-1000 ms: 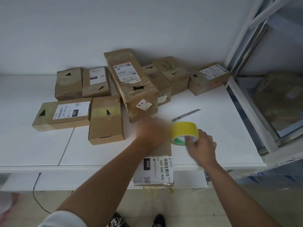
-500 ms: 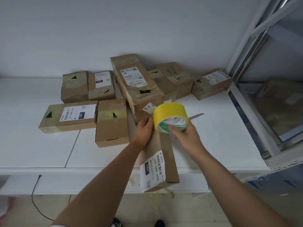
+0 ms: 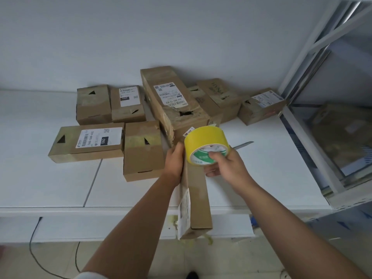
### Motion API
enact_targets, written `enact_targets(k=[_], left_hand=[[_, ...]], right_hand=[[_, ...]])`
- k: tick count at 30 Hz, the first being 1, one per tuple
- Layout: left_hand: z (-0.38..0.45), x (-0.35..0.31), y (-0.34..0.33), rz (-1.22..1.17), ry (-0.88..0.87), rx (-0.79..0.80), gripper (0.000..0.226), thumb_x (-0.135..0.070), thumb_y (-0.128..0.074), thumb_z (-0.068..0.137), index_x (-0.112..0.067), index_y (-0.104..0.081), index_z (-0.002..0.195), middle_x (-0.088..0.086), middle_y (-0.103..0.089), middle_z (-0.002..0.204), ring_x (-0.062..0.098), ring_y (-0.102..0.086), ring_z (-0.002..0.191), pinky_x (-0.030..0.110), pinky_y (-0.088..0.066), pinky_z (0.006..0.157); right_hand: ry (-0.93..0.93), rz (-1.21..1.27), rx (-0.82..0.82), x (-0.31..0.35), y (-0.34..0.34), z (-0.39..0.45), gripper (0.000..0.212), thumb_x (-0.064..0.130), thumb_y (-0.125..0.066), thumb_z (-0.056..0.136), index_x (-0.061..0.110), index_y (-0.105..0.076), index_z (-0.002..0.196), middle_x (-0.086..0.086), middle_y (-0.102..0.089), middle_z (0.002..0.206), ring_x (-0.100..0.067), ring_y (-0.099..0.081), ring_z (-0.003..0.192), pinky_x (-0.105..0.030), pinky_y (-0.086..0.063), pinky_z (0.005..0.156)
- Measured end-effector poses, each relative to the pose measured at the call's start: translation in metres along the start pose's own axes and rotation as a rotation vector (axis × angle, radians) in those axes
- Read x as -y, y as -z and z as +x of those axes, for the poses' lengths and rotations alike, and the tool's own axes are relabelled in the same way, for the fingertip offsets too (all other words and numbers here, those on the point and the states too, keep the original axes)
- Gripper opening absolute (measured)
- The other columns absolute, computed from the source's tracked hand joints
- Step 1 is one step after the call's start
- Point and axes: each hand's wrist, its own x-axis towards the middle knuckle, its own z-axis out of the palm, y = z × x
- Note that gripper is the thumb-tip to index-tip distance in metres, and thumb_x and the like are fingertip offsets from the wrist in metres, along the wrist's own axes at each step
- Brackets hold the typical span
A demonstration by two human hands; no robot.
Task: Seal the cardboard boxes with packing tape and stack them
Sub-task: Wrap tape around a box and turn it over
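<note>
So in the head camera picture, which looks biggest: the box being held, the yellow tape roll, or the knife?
1. Held box, though it is nearest the camera.
2. Yellow tape roll.
3. Knife, partly hidden.

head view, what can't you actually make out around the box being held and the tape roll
- Far end of the held box, head view: covered by the tape roll and both hands.
- Left hand grip: fingers hidden behind the box.
- Free tape end: not visible.
- Metal blade: near end hidden behind the right hand.
- Box label: seen edge-on, unreadable.
</note>
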Motion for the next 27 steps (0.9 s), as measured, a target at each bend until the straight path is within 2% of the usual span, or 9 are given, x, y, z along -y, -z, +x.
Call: enact_targets(k=[5, 7, 10, 13, 17, 19, 23, 25, 27], left_hand=[[-0.005, -0.007, -0.002, -0.015, 0.033, 0.085, 0.051, -0.054, -0.066, 0.062, -0.014, -0.077, 0.091, 0.013, -0.075, 0.093, 0.029, -0.069, 0.089, 0.046, -0.054, 0.085], [-0.006, -0.008, -0.003, 0.013, 0.026, 0.100, 0.050, -0.053, -0.067, 0.069, -0.013, -0.077, 0.097, 0.012, -0.076, 0.096, 0.029, -0.070, 0.092, 0.045, -0.054, 0.089], [-0.010, -0.014, -0.006, 0.108, -0.058, 0.082, 0.024, -0.033, -0.058, 0.093, -0.015, -0.072, 0.084, 0.000, -0.072, 0.082, 0.014, -0.065, 0.079, 0.032, -0.051, 0.078], [-0.009, -0.024, -0.010, 0.234, -0.120, 0.093, 0.031, -0.019, -0.044, 0.102, -0.018, -0.069, 0.084, -0.003, -0.069, 0.083, 0.011, -0.061, 0.080, 0.024, -0.048, 0.072], [-0.010, -0.026, -0.010, 0.315, -0.112, 0.122, 0.030, -0.018, -0.044, 0.104, 0.000, -0.067, 0.106, 0.017, -0.071, 0.100, 0.029, -0.066, 0.094, 0.034, -0.054, 0.083], [-0.011, -0.024, -0.005, 0.361, -0.127, 0.126, 0.023, -0.021, -0.052, 0.098, -0.004, -0.068, 0.102, 0.012, -0.071, 0.099, 0.028, -0.067, 0.096, 0.041, -0.053, 0.090], [-0.020, -0.033, 0.003, 0.422, -0.164, 0.133, 0.010, -0.009, -0.061, 0.096, -0.011, -0.065, 0.105, -0.002, -0.065, 0.093, 0.012, -0.060, 0.087, 0.029, -0.051, 0.084], [-0.022, -0.036, 0.005, 0.488, -0.184, 0.132, 0.021, 0.002, -0.060, 0.096, -0.006, -0.064, 0.115, 0.005, -0.066, 0.100, 0.019, -0.063, 0.095, 0.031, -0.052, 0.089], [-0.020, -0.035, 0.005, 0.540, -0.178, 0.089, 0.017, -0.007, -0.058, 0.099, -0.008, -0.064, 0.115, 0.010, -0.065, 0.108, 0.028, -0.063, 0.108, 0.040, -0.050, 0.097]], right_hand=[[-0.085, 0.234, -0.012, -0.010, 0.002, -0.002, 0.020, 0.008, -0.051, 0.098, 0.002, -0.058, 0.116, -0.012, -0.072, 0.079, -0.029, -0.072, 0.066, -0.035, -0.060, 0.060], [-0.099, 0.275, -0.015, -0.011, 0.003, -0.002, 0.020, 0.009, -0.051, 0.098, 0.003, -0.058, 0.117, -0.014, -0.072, 0.083, -0.029, -0.072, 0.067, -0.034, -0.060, 0.059], [-0.098, 0.254, -0.028, -0.012, 0.006, -0.003, 0.022, 0.010, -0.052, 0.099, 0.005, -0.057, 0.120, -0.016, -0.072, 0.091, -0.028, -0.073, 0.067, -0.032, -0.059, 0.058], [-0.053, 0.159, -0.027, -0.012, 0.008, -0.003, 0.025, 0.010, -0.052, 0.098, 0.007, -0.056, 0.123, -0.012, -0.072, 0.096, -0.025, -0.073, 0.068, -0.031, -0.059, 0.058], [-0.005, 0.069, -0.001, -0.012, 0.006, -0.003, 0.028, 0.010, -0.051, 0.098, 0.009, -0.054, 0.126, -0.003, -0.072, 0.096, -0.021, -0.074, 0.068, -0.028, -0.056, 0.054], [0.021, 0.042, 0.008, -0.011, 0.002, -0.004, 0.029, 0.010, -0.050, 0.099, 0.009, -0.052, 0.127, -0.003, -0.071, 0.097, -0.021, -0.074, 0.067, -0.029, -0.056, 0.055], [0.090, -0.022, 0.016, -0.005, -0.003, -0.004, 0.021, 0.011, -0.048, 0.099, 0.013, -0.048, 0.119, -0.011, -0.069, 0.100, -0.026, -0.073, 0.064, -0.038, -0.060, 0.063], [0.169, -0.130, -0.030, -0.003, -0.001, -0.003, 0.016, 0.014, -0.050, 0.097, 0.020, -0.048, 0.112, -0.009, -0.069, 0.092, -0.024, -0.072, 0.061, -0.043, -0.061, 0.067], [0.256, -0.229, -0.082, -0.004, 0.008, -0.002, 0.017, 0.017, -0.053, 0.095, 0.024, -0.048, 0.110, -0.002, -0.068, 0.083, -0.020, -0.072, 0.059, -0.047, -0.060, 0.071]])
